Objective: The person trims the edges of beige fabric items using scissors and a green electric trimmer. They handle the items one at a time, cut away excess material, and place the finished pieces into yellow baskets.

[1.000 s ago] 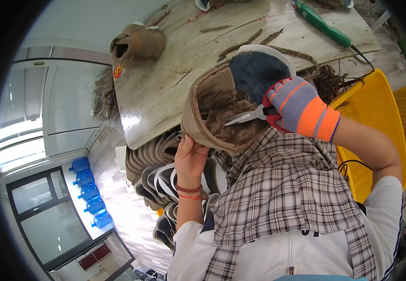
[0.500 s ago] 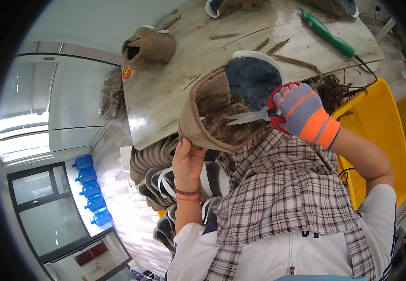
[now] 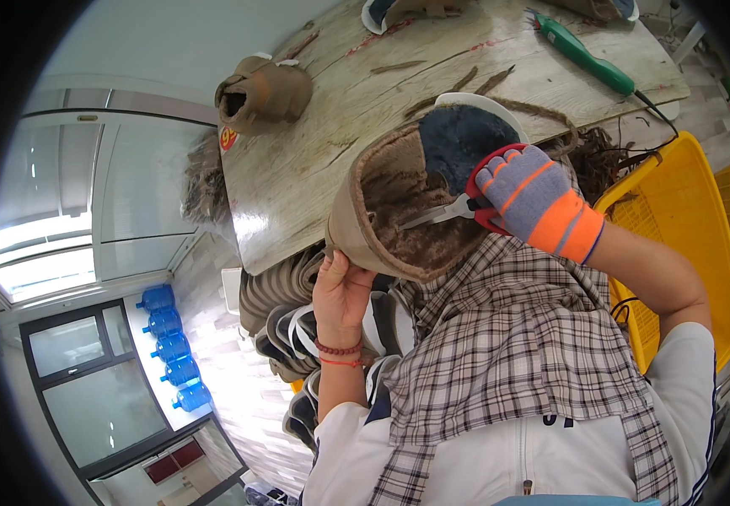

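My bare left hand [image 3: 341,291] grips the near left rim of a tan, fur-lined boot [image 3: 350,211], thumb and fingers closed on its edge. The boot's wide opening faces me and shows brown fur; a dark blue panel [image 3: 464,145] with a white edge lies at its far right. In a grey and orange glove, my right hand [image 3: 534,202] is closed around the red handles of a pair of scissors [image 3: 441,212]. The blades point left into the opening, against the fur, and look nearly together. Part of the handles is hidden by the glove.
On the wooden table [image 3: 297,194] lie a second tan boot [image 3: 265,93], a green corded trimmer [image 3: 586,57] and brown fur strips [image 3: 494,81]. Yellow baskets [image 3: 698,244] stand at right. Stacked boot parts [image 3: 281,291] sit below the table edge. Blue water bottles [image 3: 171,346] line the left wall.
The scissor blades, slightly apart before, have come nearly together, and the right hand has shifted a little left. The boot has moved slightly right in view. Both hands keep their holds.
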Action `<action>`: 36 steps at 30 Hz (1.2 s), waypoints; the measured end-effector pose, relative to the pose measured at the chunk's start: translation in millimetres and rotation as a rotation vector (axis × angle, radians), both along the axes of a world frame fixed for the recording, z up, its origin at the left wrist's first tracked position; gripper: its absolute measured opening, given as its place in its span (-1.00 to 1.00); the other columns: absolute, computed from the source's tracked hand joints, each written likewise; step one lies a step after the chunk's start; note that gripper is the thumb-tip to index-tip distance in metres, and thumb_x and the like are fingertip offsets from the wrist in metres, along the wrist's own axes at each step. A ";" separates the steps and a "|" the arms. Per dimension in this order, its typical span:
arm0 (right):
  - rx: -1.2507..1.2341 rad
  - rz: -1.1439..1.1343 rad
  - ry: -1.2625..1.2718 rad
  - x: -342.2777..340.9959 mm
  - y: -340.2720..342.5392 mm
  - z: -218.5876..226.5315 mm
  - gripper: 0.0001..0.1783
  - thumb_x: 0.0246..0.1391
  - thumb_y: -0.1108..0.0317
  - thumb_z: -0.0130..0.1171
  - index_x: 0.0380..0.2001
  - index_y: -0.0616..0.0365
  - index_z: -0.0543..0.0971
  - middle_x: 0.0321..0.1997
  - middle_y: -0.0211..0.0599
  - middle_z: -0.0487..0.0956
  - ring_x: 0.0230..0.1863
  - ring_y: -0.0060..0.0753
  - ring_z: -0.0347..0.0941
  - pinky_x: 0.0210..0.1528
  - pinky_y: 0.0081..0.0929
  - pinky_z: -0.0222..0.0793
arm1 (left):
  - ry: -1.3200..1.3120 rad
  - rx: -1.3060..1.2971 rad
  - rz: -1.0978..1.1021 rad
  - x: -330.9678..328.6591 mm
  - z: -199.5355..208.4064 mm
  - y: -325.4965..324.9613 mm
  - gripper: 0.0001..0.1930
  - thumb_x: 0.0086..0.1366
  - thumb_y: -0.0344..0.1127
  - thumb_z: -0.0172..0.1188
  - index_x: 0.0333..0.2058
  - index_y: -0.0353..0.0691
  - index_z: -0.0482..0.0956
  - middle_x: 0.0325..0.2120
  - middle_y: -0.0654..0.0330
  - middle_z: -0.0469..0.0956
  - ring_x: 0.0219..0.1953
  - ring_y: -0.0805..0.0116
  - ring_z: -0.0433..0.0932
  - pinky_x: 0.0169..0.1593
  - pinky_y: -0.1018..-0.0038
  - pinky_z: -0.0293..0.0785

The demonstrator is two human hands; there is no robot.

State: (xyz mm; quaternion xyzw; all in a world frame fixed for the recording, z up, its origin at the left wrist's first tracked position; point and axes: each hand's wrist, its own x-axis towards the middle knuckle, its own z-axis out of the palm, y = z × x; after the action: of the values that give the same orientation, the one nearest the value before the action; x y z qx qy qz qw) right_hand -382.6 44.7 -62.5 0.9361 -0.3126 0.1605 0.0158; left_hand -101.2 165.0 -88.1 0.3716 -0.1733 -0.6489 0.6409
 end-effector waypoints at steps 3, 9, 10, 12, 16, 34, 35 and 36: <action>0.088 -0.052 0.092 -1.8 1.8 0.1 -0.68 -0.22 0.08 0.22 -0.48 0.08 0.50 -0.48 -0.32 0.46 -0.37 -0.30 0.41 -0.32 -0.42 0.28 | 0.010 -0.017 -0.030 -3.4 2.5 -0.8 -0.59 0.27 -0.26 0.01 0.05 -0.34 0.30 0.04 -0.02 0.34 0.11 0.13 0.30 0.19 0.16 0.19; 0.154 -0.124 -0.202 -17.2 2.8 7.4 -0.66 -0.34 0.17 0.29 -0.45 0.06 0.48 -0.42 -0.30 0.47 -0.31 -0.22 0.40 -0.25 -0.36 0.29 | -0.088 -0.057 0.124 25.8 14.6 21.1 -0.62 0.27 -0.31 0.00 0.05 -0.29 0.31 0.01 0.06 0.38 0.08 0.18 0.33 0.16 0.14 0.21; 0.128 -0.153 -0.242 -22.8 2.5 7.1 -0.65 -0.37 0.18 0.30 -0.44 0.05 0.48 -0.41 -0.29 0.47 -0.30 -0.20 0.40 -0.24 -0.35 0.29 | -0.180 -0.104 0.208 41.4 20.6 27.9 -0.60 0.26 -0.32 0.02 0.05 -0.29 0.30 0.02 0.07 0.37 0.08 0.18 0.33 0.16 0.12 0.21; 0.188 -0.222 -0.245 -35.5 5.1 -3.6 -0.61 -0.42 0.19 0.32 -0.43 0.06 0.47 -0.41 -0.26 0.46 -0.31 -0.16 0.39 -0.24 -0.33 0.29 | -0.508 -0.193 0.402 51.2 64.9 29.4 -0.59 0.26 -0.33 0.02 0.05 -0.36 0.28 0.02 0.05 0.36 0.07 0.15 0.33 0.16 0.19 0.22; 0.259 -0.303 -0.254 -45.2 13.2 -35.6 -0.64 -0.40 0.27 0.29 -0.43 0.08 0.43 -0.42 -0.25 0.45 -0.32 -0.13 0.39 -0.27 -0.30 0.28 | -1.446 -0.180 0.894 56.1 131.7 -7.3 -0.68 0.22 -0.47 0.03 -0.06 -0.49 0.38 -0.11 0.06 0.46 -0.15 0.37 0.44 0.00 0.47 0.32; 0.450 -0.431 -0.352 -44.1 16.1 -75.8 -0.69 -0.33 0.28 0.28 -0.46 0.15 0.46 -0.49 -0.19 0.47 -0.42 -0.09 0.41 -0.40 -0.26 0.33 | -2.358 0.050 -0.086 187.2 123.9 -339.3 -0.15 -0.08 -0.10 0.32 0.18 -0.14 0.11 0.16 0.00 0.14 0.17 0.05 0.17 0.18 0.31 0.16; 0.456 -0.471 -0.363 -48.0 15.7 -77.2 -0.69 -0.33 0.28 0.28 -0.46 0.15 0.46 -0.50 -0.18 0.47 -0.43 -0.08 0.41 -0.40 -0.26 0.33 | -2.485 0.199 -0.101 134.8 148.5 -337.2 -0.15 -0.08 -0.10 0.33 0.18 -0.14 0.12 0.15 0.00 0.15 0.18 0.07 0.16 0.18 0.31 0.16; 0.468 -0.489 -0.379 -49.1 14.8 -79.0 -0.69 -0.33 0.28 0.28 -0.46 0.16 0.46 -0.50 -0.18 0.47 -0.43 -0.08 0.41 -0.41 -0.27 0.34 | -2.612 0.384 -0.104 102.2 161.3 -328.4 -0.15 -0.09 -0.10 0.33 0.18 -0.15 0.13 0.15 0.00 0.16 0.19 0.08 0.15 0.19 0.31 0.15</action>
State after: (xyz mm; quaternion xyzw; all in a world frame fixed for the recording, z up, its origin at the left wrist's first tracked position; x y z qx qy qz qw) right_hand -431.7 59.5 -141.5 0.7659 -0.5522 0.2464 -0.2185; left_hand 1.0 -163.4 73.1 0.7971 -0.5797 0.1468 -0.0846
